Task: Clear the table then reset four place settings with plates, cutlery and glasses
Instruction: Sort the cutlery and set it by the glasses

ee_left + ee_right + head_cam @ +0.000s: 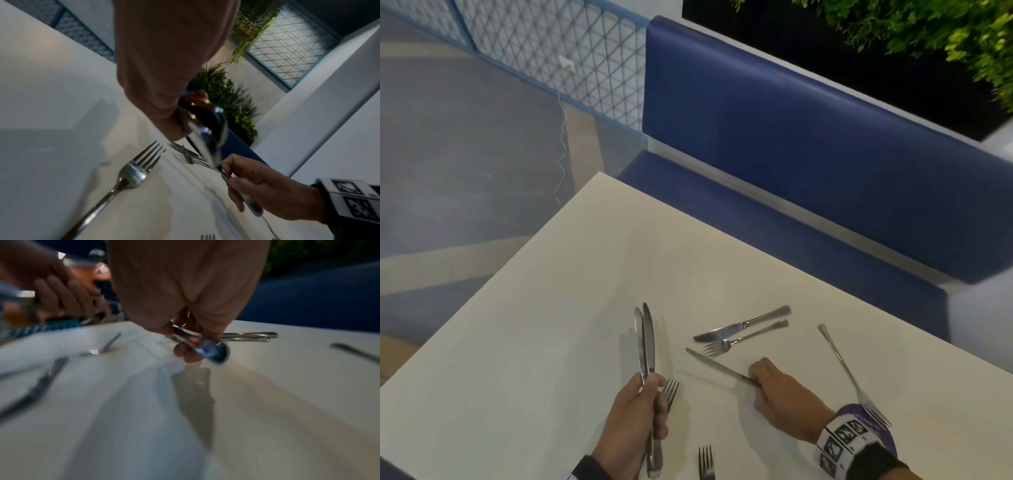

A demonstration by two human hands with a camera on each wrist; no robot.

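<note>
My left hand (645,407) grips two steel knives (647,342) by their handles, blades pointing away from me over the white table (534,325). My right hand (774,387) pinches the handle of a third knife (714,365), whose blade slants toward the table's middle; the same grip shows in the left wrist view on the knife handle (249,203). Beyond it a knife (743,323) and a fork (743,339) lie side by side. One fork (670,390) lies just right of my left hand, another fork (706,462) near the front edge, and a long fork (849,373) at the right.
A blue padded bench (808,154) runs along the table's far side, with green plants (945,31) behind it. A grey floor (448,137) and a lattice wall panel (551,44) lie to the left. A thin cable (563,144) hangs from a wall socket.
</note>
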